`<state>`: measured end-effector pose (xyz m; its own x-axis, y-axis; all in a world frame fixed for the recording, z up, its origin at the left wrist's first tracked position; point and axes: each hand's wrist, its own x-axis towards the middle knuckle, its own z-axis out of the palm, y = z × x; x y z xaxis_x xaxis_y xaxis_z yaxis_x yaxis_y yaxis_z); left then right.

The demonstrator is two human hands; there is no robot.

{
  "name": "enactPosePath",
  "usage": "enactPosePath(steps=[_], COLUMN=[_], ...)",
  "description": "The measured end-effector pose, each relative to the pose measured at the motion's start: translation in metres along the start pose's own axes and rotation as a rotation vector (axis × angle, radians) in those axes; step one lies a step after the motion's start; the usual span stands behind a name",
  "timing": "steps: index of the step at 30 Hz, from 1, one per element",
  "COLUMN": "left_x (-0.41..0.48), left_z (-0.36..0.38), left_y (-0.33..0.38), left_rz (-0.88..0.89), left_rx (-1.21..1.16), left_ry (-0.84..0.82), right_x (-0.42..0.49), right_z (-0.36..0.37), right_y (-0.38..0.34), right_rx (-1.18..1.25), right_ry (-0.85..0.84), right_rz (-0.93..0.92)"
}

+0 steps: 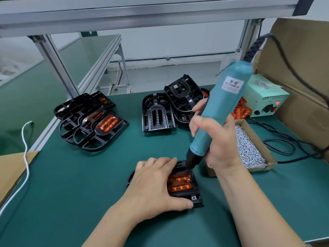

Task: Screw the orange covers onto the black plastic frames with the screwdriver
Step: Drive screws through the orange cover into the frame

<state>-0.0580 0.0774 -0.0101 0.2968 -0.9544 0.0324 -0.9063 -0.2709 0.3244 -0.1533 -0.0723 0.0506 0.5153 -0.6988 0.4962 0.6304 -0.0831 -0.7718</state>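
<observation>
The translucent orange cover [179, 183] sits in a black plastic frame [195, 200] on the green bench mat [89, 184]. The left hand [153, 186] lies flat on the frame's left part, fingers straight, pressing down just beside the cover. The right hand [217, 139] is clenched round a teal electric screwdriver [220, 106], whose tip meets the frame's far edge by the cover. Right of the frame stands a cardboard box of silver screws [249, 148].

Left hand [154, 184], lower centre: flat, palm down, fingers straight, thumb spread. Right hand [217, 141], centre right: fingers curled round screwdriver [226, 100]; forearm runs to lower right.
</observation>
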Motion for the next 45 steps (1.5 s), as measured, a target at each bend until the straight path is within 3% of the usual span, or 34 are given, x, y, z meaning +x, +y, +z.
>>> enactPosePath(steps=[8,12,18,23,26,29,34,37,41,45], left_x=[-0.001,0.007,0.068,0.118,0.132,0.138,0.136,0.129,0.118,0.102], left_z=[-0.002,-0.013,-0.025,-0.024,-0.018,-0.008,-0.003,-0.002,-0.004,-0.012], left_y=[0.001,0.008,0.037,0.062,0.077,0.083,0.080,0.079,0.076,0.062], left_rz=[-0.051,-0.009,0.016,0.125,0.195,0.228,0.222,0.195,0.029,-0.089], left_rx=[-0.016,-0.024,-0.169,-0.068,0.145,0.243,0.116,-0.089,-0.428,-0.570], left_ry=[-0.011,-0.040,0.165,0.031,-0.095,-0.091,-0.038,0.023,0.123,0.082], right_x=[0.020,0.025,0.026,0.024,0.022,0.022,0.024,0.025,0.025,0.025], right_z=[-0.058,-0.077,-0.083,-0.084,-0.088,-0.091,-0.090,-0.091,-0.092,-0.091], right_y=[0.007,0.018,0.022,0.019,0.018,0.019,0.021,0.022,0.022,0.023], right_rx=[0.199,0.280,0.322,0.382,0.437,0.480,0.457,0.474,0.492,0.466], right_ry=[0.619,0.787,0.768,0.638,0.626,0.636,0.638,0.641,0.646,0.674], right_rz=[0.062,0.100,0.112,0.182,0.219,0.241,0.269,0.276,0.288,0.289])
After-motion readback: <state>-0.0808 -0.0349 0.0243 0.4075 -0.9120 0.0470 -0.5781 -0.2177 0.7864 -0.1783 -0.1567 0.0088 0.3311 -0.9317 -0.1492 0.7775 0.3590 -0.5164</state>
